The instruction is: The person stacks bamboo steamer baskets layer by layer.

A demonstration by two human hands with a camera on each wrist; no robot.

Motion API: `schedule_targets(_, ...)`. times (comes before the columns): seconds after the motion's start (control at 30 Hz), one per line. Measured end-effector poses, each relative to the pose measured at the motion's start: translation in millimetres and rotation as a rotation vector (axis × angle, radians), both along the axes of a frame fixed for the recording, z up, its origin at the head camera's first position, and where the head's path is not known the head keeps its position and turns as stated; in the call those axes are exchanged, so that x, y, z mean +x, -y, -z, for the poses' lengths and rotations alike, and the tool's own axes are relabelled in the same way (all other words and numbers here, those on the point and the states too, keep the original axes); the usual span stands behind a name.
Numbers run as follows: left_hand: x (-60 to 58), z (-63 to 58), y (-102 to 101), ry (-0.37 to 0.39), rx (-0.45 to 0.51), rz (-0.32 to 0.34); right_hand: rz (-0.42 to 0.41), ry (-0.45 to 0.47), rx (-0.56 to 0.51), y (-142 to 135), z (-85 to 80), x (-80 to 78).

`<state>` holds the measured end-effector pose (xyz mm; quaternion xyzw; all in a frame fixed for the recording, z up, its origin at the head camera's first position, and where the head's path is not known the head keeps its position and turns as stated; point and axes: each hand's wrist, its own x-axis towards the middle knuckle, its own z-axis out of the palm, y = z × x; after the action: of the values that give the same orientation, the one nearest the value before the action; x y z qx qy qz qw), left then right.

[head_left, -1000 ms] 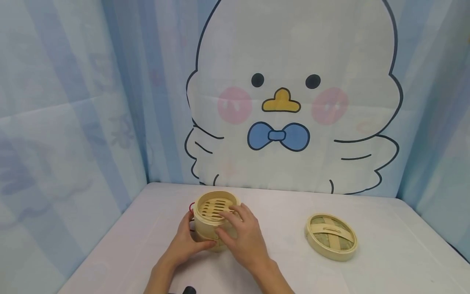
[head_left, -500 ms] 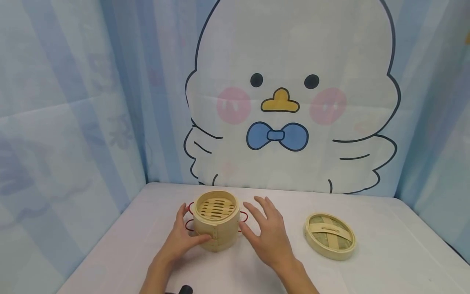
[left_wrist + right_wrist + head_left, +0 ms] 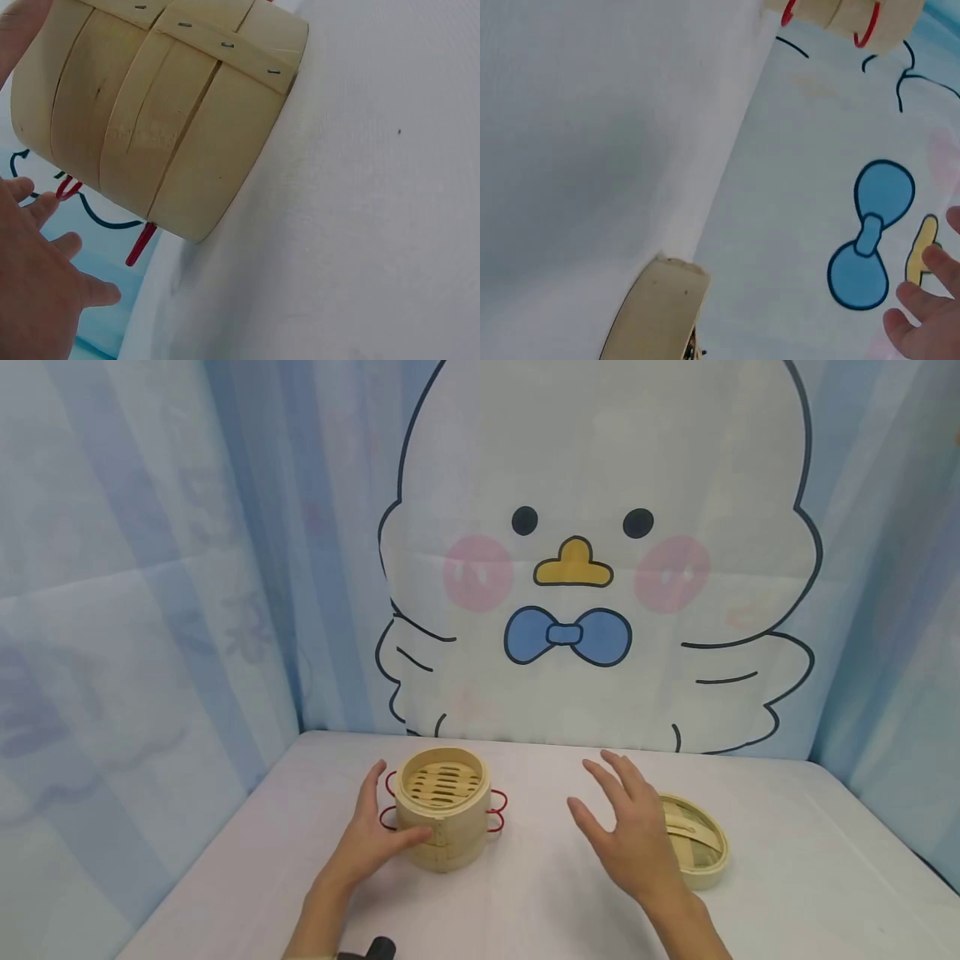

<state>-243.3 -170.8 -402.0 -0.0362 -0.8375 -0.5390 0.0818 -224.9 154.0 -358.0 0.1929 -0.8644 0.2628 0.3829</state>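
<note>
Two round bamboo steamer baskets (image 3: 446, 827) stand stacked upright on the table, slats showing inside the upper one and red loop handles at the sides. My left hand (image 3: 371, 839) is at the stack's left side, its thumb overlapping the front wall. In the left wrist view, the fingers of the left hand (image 3: 37, 277) are spread beside the handles of the steamer wall (image 3: 172, 112). My right hand (image 3: 630, 831) hovers with fingers apart, holding nothing. It partly covers the bamboo steamer lid (image 3: 705, 843), whose edge (image 3: 660, 307) also shows in the right wrist view.
The white-covered table (image 3: 517, 910) runs back to a curtain printed with a bird and a blue bow tie (image 3: 567, 635). A dark rounded object (image 3: 381, 948) shows near the left wrist at the bottom of the head view.
My right hand has left the steamer stack and moved right, to the lid. The left hand stays beside the stack, which has kept its place.
</note>
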Motion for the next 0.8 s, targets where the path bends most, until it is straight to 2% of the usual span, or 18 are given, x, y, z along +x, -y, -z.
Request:
schedule_targets(0.23,1.2,-6.2,-6.1,-0.023,-0.035,0.005,0.048,0.026,-0.074,-28.8,-7.5,-2.4)
schedule_targets(0.4,1.4,-6.9,-11.0,-0.023,-0.042,0.004,0.068,0.067,-0.078,-46.4,-9.4,-3.7)
schedule_targets(0.63,0.2,-3.5,-15.6,0.000,-0.059,0.004,0.112,0.254,-0.043,-69.3,0.7,-5.2)
schedule_targets(0.8,0.3,-3.0,-17.7,-0.008,-0.075,0.004,0.198,0.386,0.014,-82.4,3.6,-6.2)
